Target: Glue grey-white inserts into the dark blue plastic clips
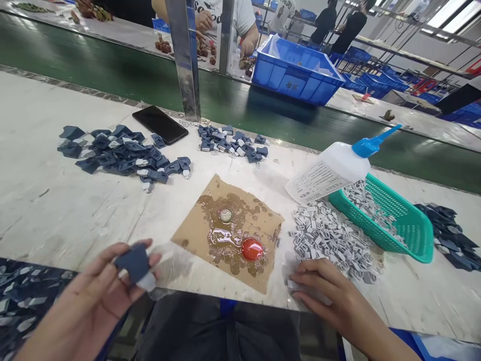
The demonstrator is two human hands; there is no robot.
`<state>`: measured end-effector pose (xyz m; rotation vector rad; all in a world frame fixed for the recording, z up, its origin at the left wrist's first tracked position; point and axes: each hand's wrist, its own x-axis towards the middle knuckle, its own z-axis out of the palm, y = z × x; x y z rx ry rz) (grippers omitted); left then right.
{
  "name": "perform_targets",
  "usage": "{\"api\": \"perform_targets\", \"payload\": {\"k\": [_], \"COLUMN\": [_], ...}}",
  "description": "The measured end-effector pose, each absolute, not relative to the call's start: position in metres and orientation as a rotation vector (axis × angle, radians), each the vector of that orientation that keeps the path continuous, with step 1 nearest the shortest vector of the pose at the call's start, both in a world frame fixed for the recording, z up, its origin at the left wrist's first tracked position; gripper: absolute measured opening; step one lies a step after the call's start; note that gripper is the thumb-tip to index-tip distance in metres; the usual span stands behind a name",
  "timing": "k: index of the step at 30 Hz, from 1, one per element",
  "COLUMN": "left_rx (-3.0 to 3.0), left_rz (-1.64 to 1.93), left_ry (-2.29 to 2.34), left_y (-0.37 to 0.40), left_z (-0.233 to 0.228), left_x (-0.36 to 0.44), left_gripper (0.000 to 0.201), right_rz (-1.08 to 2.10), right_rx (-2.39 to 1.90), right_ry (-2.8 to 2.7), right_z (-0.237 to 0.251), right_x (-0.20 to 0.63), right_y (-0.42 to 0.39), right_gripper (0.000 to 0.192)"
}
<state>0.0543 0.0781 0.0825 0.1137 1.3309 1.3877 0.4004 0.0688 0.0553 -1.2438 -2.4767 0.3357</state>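
We see the left hand point(86, 301) pinching a dark blue part point(136, 264) between thumb and fingers point(112, 253) above the near edge of the bench point(56, 210). The right hand point(330, 296) lies flat on the bench, its fingertips touching the grey pieces point(330, 240) (a loose heap spilling from the green basket point(409, 225)). Between the hands lies a glue-stained cardboard sheet point(195, 233), and a white glue bottle point(338, 168) leans on the basket rim.

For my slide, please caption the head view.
Left hand holds a dark blue piece; right hand rests by grey pieces.
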Motion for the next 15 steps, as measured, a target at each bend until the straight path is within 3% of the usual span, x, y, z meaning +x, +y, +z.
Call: {"api": "perform_targets", "payload": {"k": [3, 8, 15], "left_rx": [0.005, -0.057, -0.247], "left_rz": [1.259, 1.248, 1.124], "left_ry": [1.254, 0.934, 0.712], "left_y": [0.064, 0.051, 0.04], "left_z": [0.081, 0.071, 0.074], "left_x": [0.071, 0.086, 0.099], "left_gripper": [0.03, 0.017, 0.02], "right_rz": [0.302, 0.285, 0.076], "right_rx": [-1.247, -1.201, -1.05], "right_ry": [-2.479, -2.479, -2.537], "right_z": [0.056, 0.057, 0.057], "right_x": [0.4, 0.396, 0.392], "right_y": [0.069, 0.073, 0.077], "right_gripper": [0.022, 0.01, 0.007]}}
